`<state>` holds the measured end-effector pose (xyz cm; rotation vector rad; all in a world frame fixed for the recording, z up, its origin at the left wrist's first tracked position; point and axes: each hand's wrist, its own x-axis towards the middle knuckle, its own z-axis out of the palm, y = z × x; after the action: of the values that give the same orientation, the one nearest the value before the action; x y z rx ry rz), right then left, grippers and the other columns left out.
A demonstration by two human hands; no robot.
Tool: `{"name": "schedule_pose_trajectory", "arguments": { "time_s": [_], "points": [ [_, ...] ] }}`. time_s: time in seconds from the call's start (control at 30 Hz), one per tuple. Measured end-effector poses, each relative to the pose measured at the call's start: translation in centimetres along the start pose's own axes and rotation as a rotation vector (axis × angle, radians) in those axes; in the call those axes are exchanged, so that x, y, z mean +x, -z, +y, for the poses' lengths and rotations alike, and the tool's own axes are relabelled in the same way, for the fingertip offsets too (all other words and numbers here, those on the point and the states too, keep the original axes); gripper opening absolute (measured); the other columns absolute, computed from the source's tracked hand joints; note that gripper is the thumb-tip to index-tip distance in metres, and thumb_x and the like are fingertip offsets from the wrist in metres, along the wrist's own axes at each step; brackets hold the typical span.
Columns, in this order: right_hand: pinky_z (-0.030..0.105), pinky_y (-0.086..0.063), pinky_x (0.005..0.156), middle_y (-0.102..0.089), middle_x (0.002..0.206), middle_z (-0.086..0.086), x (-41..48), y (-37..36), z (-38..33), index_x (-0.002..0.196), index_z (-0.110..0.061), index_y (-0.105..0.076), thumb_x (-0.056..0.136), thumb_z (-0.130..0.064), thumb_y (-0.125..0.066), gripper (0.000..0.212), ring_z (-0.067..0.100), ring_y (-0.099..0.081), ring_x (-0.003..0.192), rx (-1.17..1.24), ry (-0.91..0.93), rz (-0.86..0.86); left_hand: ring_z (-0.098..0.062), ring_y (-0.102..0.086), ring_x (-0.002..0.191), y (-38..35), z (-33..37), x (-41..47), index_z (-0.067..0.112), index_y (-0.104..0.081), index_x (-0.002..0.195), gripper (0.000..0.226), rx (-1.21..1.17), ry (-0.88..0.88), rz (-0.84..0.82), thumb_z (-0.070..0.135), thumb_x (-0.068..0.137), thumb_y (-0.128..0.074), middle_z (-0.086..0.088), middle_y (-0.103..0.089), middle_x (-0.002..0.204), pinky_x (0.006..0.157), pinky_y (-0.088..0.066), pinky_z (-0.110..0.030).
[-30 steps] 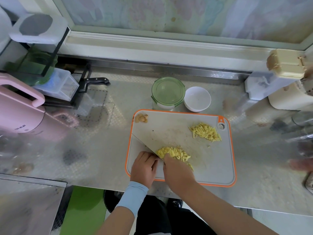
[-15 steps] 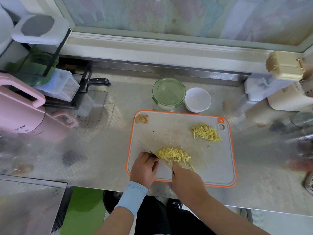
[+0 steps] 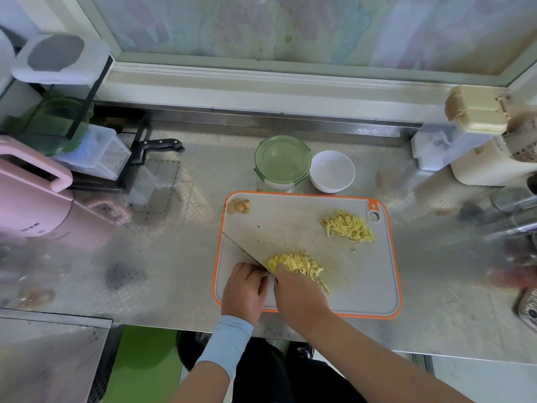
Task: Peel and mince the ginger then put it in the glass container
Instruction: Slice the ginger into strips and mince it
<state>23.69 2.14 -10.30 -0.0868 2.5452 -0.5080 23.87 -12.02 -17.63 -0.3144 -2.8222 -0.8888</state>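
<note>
A grey cutting board with an orange rim [image 3: 386, 257] lies on the steel counter. On it are two piles of yellow ginger strips, one at the far right [image 3: 347, 225] and one near the front [image 3: 296, 264], plus peel scraps [image 3: 238, 205] at the far left corner. My right hand [image 3: 300, 296] grips the knife handle, and the blade [image 3: 244, 251] runs up-left beside the near pile. My left hand [image 3: 245, 289] sits left of the blade with fingers curled against it; what lies under them is hidden. The glass container with a green lid [image 3: 283, 159] stands behind the board.
A white bowl [image 3: 331, 170] sits right of the container. A pink appliance [image 3: 29, 193] and a rack with a black-handled knife [image 3: 161, 144] stand at the left. Cream and clear boxes [image 3: 476, 141] crowd the right. The counter's front edge is just below the board.
My right hand pulled the knife back toward me half a second ago and has now moved forward to the near ginger pile again. My left hand stayed put.
</note>
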Motion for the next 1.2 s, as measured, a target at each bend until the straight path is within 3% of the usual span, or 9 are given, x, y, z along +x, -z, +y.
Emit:
{"name": "schedule_pose_trajectory", "arguments": {
  "time_s": [0.1, 0.17, 0.47, 0.6, 0.93, 1.0, 1.1, 1.2],
  "points": [
    [0.030, -0.025, 0.043, -0.045, 0.066, -0.002, -0.8, -0.1, 1.0, 0.098, -0.019, -0.036, 0.099, -0.012, -0.039, 0.008, 0.018, -0.044, 0.054, 0.015, -0.006, 0.013, -0.020, -0.055, 0.086, 0.0, -0.1, 0.2, 0.011, -0.073, 0.077, 0.004, 0.013, 0.012, -0.004, 0.007, 0.076, -0.074, -0.002, -0.065, 0.078, 0.073, -0.049, -0.029],
    [0.032, -0.030, 0.045, -0.048, 0.066, 0.000, -1.5, -0.3, 1.7, 0.098, -0.018, -0.038, 0.099, -0.013, -0.038, 0.005, 0.023, -0.050, 0.059, 0.011, -0.018, 0.020, -0.020, -0.055, 0.085, 0.0, -0.1, 0.2, 0.010, -0.072, 0.076, 0.014, 0.002, 0.011, -0.007, 0.000, 0.070, -0.080, -0.003, -0.065, 0.078, 0.074, -0.048, -0.027],
    [0.025, -0.023, 0.043, -0.041, 0.062, -0.006, -2.1, -0.7, 2.3, 0.112, -0.017, -0.041, 0.096, -0.008, -0.044, 0.019, 0.015, -0.042, 0.053, -0.043, -0.035, 0.012, -0.020, -0.054, 0.086, -0.2, 0.1, 0.0, 0.008, -0.071, 0.076, 0.016, -0.018, 0.013, 0.014, -0.003, 0.068, -0.080, -0.003, -0.064, 0.079, 0.074, -0.047, -0.026],
    [0.030, -0.027, 0.044, -0.044, 0.065, -0.002, -0.3, -0.3, 0.6, 0.093, -0.021, -0.031, 0.096, -0.007, -0.042, 0.017, 0.025, -0.051, 0.061, -0.021, -0.014, -0.010, -0.019, -0.054, 0.085, 0.0, 0.0, 0.1, 0.010, -0.073, 0.075, 0.014, 0.014, 0.029, -0.006, 0.000, 0.068, -0.081, -0.002, -0.066, 0.076, 0.070, -0.050, -0.030],
    [0.031, -0.024, 0.043, -0.045, 0.065, -0.001, -1.0, 0.1, 1.0, 0.092, -0.019, -0.033, 0.096, -0.008, -0.041, 0.015, 0.020, -0.045, 0.056, -0.013, -0.004, -0.004, -0.019, -0.056, 0.083, 0.3, 0.4, 0.5, 0.012, -0.072, 0.070, 0.018, 0.015, 0.043, 0.018, -0.001, 0.064, -0.084, -0.001, -0.066, 0.073, 0.071, -0.048, -0.025],
    [0.031, -0.029, 0.046, -0.045, 0.066, -0.002, -1.6, -0.2, 1.7, 0.100, -0.018, -0.038, 0.096, -0.009, -0.041, 0.011, 0.023, -0.051, 0.060, -0.026, -0.001, 0.008, -0.018, -0.055, 0.084, 0.3, 0.4, 0.4, 0.011, -0.072, 0.069, 0.018, 0.008, 0.038, 0.032, -0.002, 0.065, -0.083, -0.002, -0.066, 0.072, 0.072, -0.046, -0.023],
    [0.030, -0.029, 0.046, -0.043, 0.065, -0.003, -2.0, -0.4, 2.4, 0.119, -0.018, -0.040, 0.097, -0.009, -0.040, 0.023, 0.024, -0.049, 0.062, -0.039, -0.007, 0.017, -0.017, -0.054, 0.082, 0.1, 0.3, 0.3, 0.010, -0.071, 0.069, 0.018, -0.007, 0.050, 0.046, -0.003, 0.064, -0.082, -0.002, -0.065, 0.072, 0.071, -0.046, -0.022],
    [0.028, -0.023, 0.043, -0.041, 0.064, -0.003, -1.9, -0.3, 2.1, 0.111, -0.017, -0.040, 0.097, -0.006, -0.041, 0.018, 0.023, -0.048, 0.060, -0.050, 0.001, 0.007, -0.017, -0.054, 0.082, 0.1, 0.2, 0.3, 0.009, -0.072, 0.070, 0.019, -0.031, 0.061, 0.041, -0.005, 0.063, -0.082, -0.002, -0.065, 0.073, 0.071, -0.046, -0.022]
  ]
}}
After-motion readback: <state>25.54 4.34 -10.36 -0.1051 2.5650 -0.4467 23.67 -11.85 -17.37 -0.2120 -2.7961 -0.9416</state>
